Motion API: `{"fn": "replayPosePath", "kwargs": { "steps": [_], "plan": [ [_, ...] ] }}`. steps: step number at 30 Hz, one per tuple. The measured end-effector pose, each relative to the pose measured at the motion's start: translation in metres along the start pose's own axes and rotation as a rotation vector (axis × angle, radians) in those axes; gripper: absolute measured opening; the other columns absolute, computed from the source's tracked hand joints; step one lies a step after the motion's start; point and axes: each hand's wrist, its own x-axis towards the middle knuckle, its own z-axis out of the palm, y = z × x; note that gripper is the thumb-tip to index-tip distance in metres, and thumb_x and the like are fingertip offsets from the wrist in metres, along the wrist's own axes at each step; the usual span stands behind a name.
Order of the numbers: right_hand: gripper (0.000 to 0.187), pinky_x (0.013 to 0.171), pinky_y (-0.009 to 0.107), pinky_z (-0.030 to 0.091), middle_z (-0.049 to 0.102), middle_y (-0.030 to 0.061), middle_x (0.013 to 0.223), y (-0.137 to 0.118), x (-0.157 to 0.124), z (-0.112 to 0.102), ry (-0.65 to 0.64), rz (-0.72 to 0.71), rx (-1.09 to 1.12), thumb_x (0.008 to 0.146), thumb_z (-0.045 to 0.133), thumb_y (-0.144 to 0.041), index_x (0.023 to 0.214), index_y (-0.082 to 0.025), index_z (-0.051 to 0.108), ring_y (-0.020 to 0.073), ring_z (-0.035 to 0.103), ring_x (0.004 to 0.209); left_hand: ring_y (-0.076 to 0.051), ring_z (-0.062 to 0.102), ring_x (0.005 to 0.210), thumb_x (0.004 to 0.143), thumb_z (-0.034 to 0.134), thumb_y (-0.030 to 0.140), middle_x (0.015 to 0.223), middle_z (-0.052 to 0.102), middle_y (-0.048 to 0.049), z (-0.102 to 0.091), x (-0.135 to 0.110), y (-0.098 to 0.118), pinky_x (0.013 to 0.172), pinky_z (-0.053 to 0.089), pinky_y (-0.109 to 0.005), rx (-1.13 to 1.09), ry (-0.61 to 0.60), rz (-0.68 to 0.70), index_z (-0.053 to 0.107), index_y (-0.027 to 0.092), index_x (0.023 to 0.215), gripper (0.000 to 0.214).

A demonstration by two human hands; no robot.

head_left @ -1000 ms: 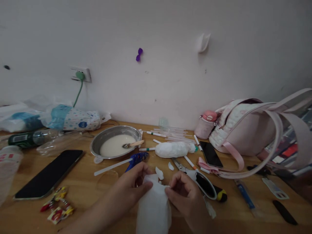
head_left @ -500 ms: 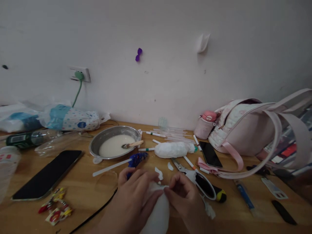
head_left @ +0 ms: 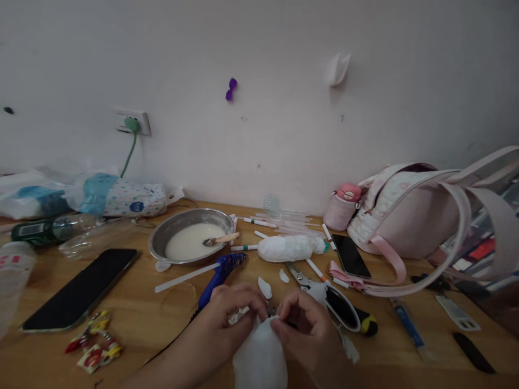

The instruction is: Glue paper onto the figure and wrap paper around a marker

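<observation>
Low in the middle stands a white paper-wrapped form (head_left: 260, 359), long and rounded, its lower end out of view. My left hand (head_left: 229, 319) pinches its upper edge from the left, fingers bent together. From the other side my right hand (head_left: 306, 332) is closed on the same edge with thumb and fingertips. Just beyond my left hand lies a blue glue gun (head_left: 213, 286) with a white glue stick. Torn white paper scraps (head_left: 265, 288) lie past my fingers. Scissors (head_left: 343, 308) rest beside my right hand. Behind them is a white-wrapped bottle (head_left: 286, 248) with a green end.
A metal bowl (head_left: 155, 244) of white liquid holds a brush (head_left: 222, 239). Left are a black phone (head_left: 81, 289), a beaded trinket (head_left: 95, 343) and tissue packs (head_left: 133, 199). Right are another phone (head_left: 351, 255), a pink bag (head_left: 409, 216) and a blue-handled tool (head_left: 409, 324).
My left hand has shifted its grip, fingers now curled at the top edge instead of laid across the form. More of the white form and the glue gun's handle shows.
</observation>
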Motion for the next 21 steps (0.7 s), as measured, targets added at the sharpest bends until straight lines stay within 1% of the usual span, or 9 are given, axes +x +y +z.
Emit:
{"fn": "replayPosePath", "kwargs": {
  "steps": [2,5,7,9,11,14,16,18,21],
  "plan": [
    [0.009,0.051,0.023,0.029,0.049,-0.0057,0.055,-0.001,0.0,0.001,0.031,0.009,-0.03,0.061,0.06,-0.017,0.059,-0.019,0.052,0.0104,0.041,0.052,-0.019,0.061,0.086,0.079,0.043,0.016,0.085,0.069,0.0017,0.0,-0.002,0.0,0.081,0.037,-0.038,0.1,0.026,0.028,0.065,0.026,0.072,0.026],
    [0.01,0.051,0.022,0.03,0.048,-0.0055,0.054,-0.001,0.0,0.004,0.072,0.023,-0.072,0.06,0.061,-0.019,0.058,-0.019,0.051,0.0103,0.042,0.051,-0.022,0.062,0.087,0.076,0.056,0.022,0.084,0.071,0.0018,0.001,-0.002,0.001,0.083,0.035,-0.041,0.23,0.063,0.012,0.068,0.028,0.073,0.014],
    [0.011,0.051,0.022,0.03,0.049,-0.0054,0.054,0.0,0.0,0.006,0.096,0.008,-0.093,0.061,0.062,-0.019,0.058,-0.019,0.052,0.0103,0.042,0.052,-0.022,0.062,0.083,0.071,0.065,0.025,0.081,0.071,0.0013,0.002,-0.001,0.001,0.082,0.036,-0.041,0.291,0.106,-0.003,0.069,0.027,0.067,0.006],
    [0.008,0.054,0.022,0.034,0.052,-0.0043,0.058,0.003,0.0,0.008,0.113,-0.005,-0.07,0.063,0.063,-0.021,0.063,-0.019,0.055,0.011,0.046,0.055,-0.021,0.063,0.079,0.071,0.066,0.026,0.074,0.07,0.0011,0.001,0.001,0.002,0.078,0.039,-0.038,0.282,0.12,-0.045,0.069,0.025,0.061,0.01],
    [0.012,0.057,0.023,0.037,0.057,-0.002,0.066,0.007,0.0,0.008,0.083,0.019,-0.013,0.066,0.064,-0.026,0.075,-0.019,0.061,0.0126,0.05,0.061,-0.02,0.062,0.075,0.073,0.062,0.027,0.068,0.069,0.0007,-0.001,0.003,0.001,0.072,0.042,-0.034,0.212,0.097,-0.087,0.068,0.024,0.059,0.015],
    [0.023,0.058,0.024,0.036,0.057,-0.0009,0.07,0.014,0.0,0.007,-0.053,0.101,-0.041,0.066,0.067,-0.031,0.085,-0.018,0.065,0.0139,0.049,0.064,-0.019,0.061,0.071,0.073,0.058,0.029,0.066,0.067,-0.0005,-0.005,0.006,-0.001,0.067,0.043,-0.03,0.086,0.077,-0.14,0.067,0.022,0.058,0.019],
    [0.018,0.057,0.024,0.034,0.053,-0.0016,0.066,0.017,0.0,0.006,-0.114,0.119,-0.112,0.068,0.067,-0.033,0.078,-0.018,0.066,0.0136,0.046,0.062,-0.018,0.058,0.068,0.072,0.058,0.031,0.064,0.064,-0.0001,-0.006,0.008,-0.004,0.066,0.042,-0.029,-0.008,0.085,-0.18,0.066,0.02,0.058,0.02],
    [0.019,0.054,0.023,0.032,0.051,-0.0021,0.061,0.017,0.0,0.005,-0.118,0.145,-0.108,0.071,0.064,-0.037,0.072,-0.018,0.067,0.0129,0.044,0.059,-0.016,0.054,0.063,0.071,0.058,0.034,0.061,0.06,0.0018,-0.007,0.008,-0.005,0.062,0.04,-0.026,-0.167,0.083,-0.251,0.064,0.019,0.057,0.021],
    [0.025,0.046,0.021,0.028,0.052,-0.0022,0.055,0.015,0.001,0.0,-0.103,0.214,-0.081,0.069,0.064,-0.042,0.064,-0.018,0.066,0.0112,0.041,0.051,-0.013,0.048,0.057,0.07,0.06,0.039,0.057,0.055,0.0043,-0.008,0.008,-0.006,0.058,0.037,-0.024,-0.429,0.09,-0.413,0.059,0.018,0.059,0.024]
  ]
}}
